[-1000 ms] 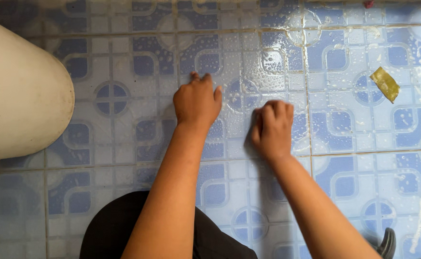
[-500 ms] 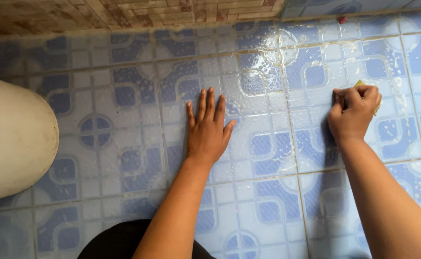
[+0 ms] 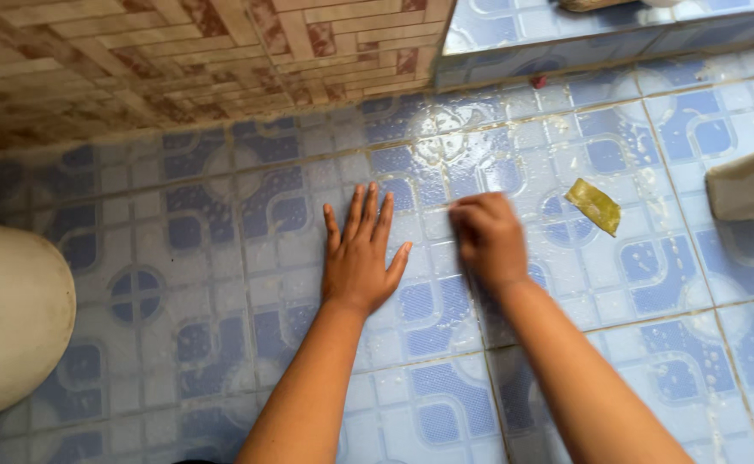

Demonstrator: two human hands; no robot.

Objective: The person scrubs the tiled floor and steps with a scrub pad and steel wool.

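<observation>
On wet, soapy blue-patterned tile floor (image 3: 652, 283): left hand (image 3: 360, 258) flat, fingers spread; right hand (image 3: 487, 241) blurred, curled, contents unclear.

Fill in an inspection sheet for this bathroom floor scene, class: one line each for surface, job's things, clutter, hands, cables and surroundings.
Surface: blue-and-white patterned tile floor, wet and soapy near the middle.
Job's things: whatever the right hand grips is hidden by its fingers.
Clutter: yellow-green scrap lying flat on the tiles, apart from both hands; small red bit by the step.
Hands: left hand flat on the floor, fingers spread; right hand curled, knuckles up, pressed to the wet tiles.
Cables: nothing seen.
Surroundings: cream rounded fixture at left; brown brick-pattern wall behind; raised tiled step; pale object at the right edge.
</observation>
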